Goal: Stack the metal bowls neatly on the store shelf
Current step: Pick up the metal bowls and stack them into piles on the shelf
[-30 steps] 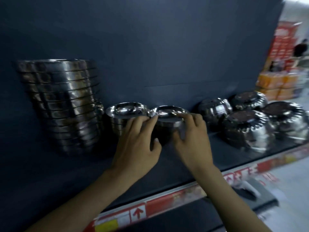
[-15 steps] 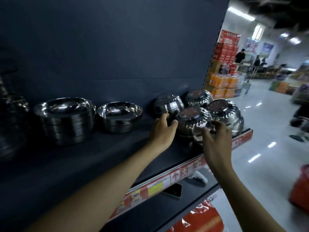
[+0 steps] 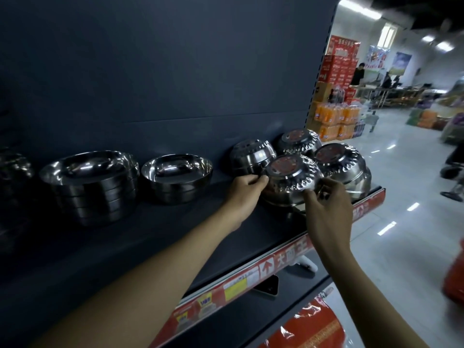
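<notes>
Dark store shelf [image 3: 130, 249] near its right end: an upside-down shiny metal bowl [image 3: 291, 178] with a dimpled rim band and red base label, among similar bowls. Left hand [image 3: 244, 190] and right hand [image 3: 326, 209] grasp its opposite sides with curled fingers.

— Where's the camera?
— On my head, facing forward and down at the shelf [image 3: 150, 222], turned a little right toward the aisle floor [image 3: 401, 197].
— How near?
— Close: my left hand [image 3: 244, 189], right hand [image 3: 329, 214] and the upturned bowl [image 3: 288, 174] sit mid-frame.
</notes>
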